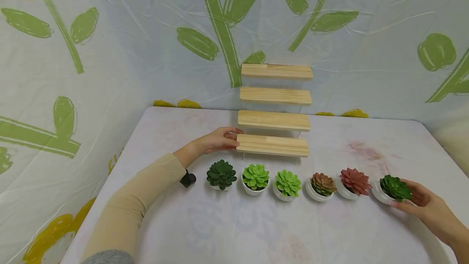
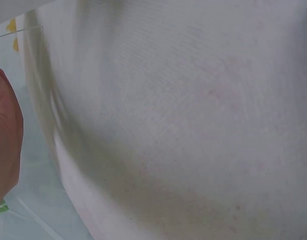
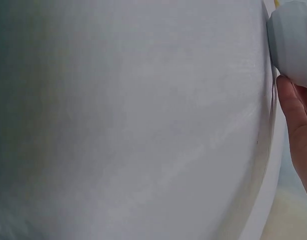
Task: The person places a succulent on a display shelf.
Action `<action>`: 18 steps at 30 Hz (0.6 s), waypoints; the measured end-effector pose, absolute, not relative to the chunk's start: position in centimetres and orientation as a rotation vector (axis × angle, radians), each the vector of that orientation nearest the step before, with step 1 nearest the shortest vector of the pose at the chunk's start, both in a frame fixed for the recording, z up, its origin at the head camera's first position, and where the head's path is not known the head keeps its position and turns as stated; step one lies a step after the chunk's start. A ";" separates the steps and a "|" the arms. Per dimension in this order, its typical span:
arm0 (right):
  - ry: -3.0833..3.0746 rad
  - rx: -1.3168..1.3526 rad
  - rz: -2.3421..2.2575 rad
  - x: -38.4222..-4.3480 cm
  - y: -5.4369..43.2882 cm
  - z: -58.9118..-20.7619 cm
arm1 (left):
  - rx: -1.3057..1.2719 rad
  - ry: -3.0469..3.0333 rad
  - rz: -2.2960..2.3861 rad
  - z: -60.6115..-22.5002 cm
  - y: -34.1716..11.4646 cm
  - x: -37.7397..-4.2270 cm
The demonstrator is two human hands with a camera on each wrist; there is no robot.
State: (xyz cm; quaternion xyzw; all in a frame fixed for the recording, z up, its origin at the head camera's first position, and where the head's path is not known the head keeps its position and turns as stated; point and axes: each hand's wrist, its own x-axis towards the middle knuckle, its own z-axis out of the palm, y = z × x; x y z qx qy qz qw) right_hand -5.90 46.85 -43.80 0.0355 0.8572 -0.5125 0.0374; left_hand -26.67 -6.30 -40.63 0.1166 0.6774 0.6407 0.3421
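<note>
- Small black object (image 1: 188,179): partly hidden by the beige sleeve (image 1: 146,186), unidentifiable.
- Left hand (image 2: 6,145): cut by its wrist view's left edge.
- Faceted white pot (image 3: 293,42), right hand (image 3: 302,140): cut by the right edge.
- Faint blue marks (image 1: 234,225) on the whitish worktop (image 1: 176,231): too blurred to read.

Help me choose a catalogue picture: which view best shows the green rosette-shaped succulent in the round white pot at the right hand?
The head view, since the green succulent and its white pot both show. The right wrist view shows only the pot, cropped by the frame; the left wrist view shows neither.
</note>
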 end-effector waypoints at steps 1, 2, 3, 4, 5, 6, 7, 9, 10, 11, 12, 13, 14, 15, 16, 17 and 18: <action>2.595 0.109 -1.626 -5.9 46.8 -43.9 | 0.299 1.758 1.669 -40.7 -6.3 -26.7; 2.553 0.105 -1.693 -5.9 46.8 -43.9 | 0.296 1.758 1.671 -40.7 -6.3 -26.7; 2.508 0.100 -1.756 -6.0 46.9 -44.0 | 0.294 1.759 1.671 -40.7 -6.3 -26.7; 2.458 0.091 -1.824 -6.0 46.9 -44.1 | 0.291 1.761 1.671 -40.8 -6.3 -26.7; 2.418 0.082 -1.870 -6.1 46.9 -44.2 | 0.287 1.763 1.672 -40.8 -6.3 -26.7; 2.379 0.077 -1.912 -6.1 47.0 -44.3 | 0.283 1.764 1.675 -40.9 -6.4 -26.7; 2.347 0.066 -1.947 -6.1 47.0 -44.4 | 0.278 1.763 1.677 -40.9 -6.4 -26.8; 2.341 0.062 -1.961 -6.2 47.1 -44.5 | 0.271 1.762 1.682 -40.9 -6.4 -26.8; 2.340 0.064 -1.964 -6.2 47.1 -44.4 | 0.268 1.761 1.683 -40.9 -6.3 -26.8; 2.344 0.069 -1.961 -6.2 47.1 -44.4 | 0.266 1.762 1.683 -40.9 -6.3 -26.7; 2.337 0.070 -1.969 -6.1 47.1 -44.4 | 0.266 1.761 1.685 -40.9 -6.3 -26.7; 2.353 0.077 -1.949 -6.1 47.0 -44.3 | 0.265 1.761 1.684 -40.9 -6.3 -26.7; 2.373 0.084 -1.925 -6.1 46.9 -44.2 | 0.264 1.762 1.684 -40.9 -6.3 -26.7; 2.402 0.095 -1.886 -6.1 46.8 -44.0 | 0.264 1.763 1.684 -40.9 -6.3 -26.7; 2.454 0.113 -1.820 -6.1 46.7 -43.8 | 0.263 1.764 1.683 -40.8 -6.3 -26.7; 2.509 0.133 -1.745 -6.1 46.6 -43.6 | 0.264 1.763 1.684 -40.8 -6.3 -26.7; 2.569 0.159 -1.660 -6.1 46.5 -43.4 | 0.264 1.763 1.684 -40.8 -6.3 -26.7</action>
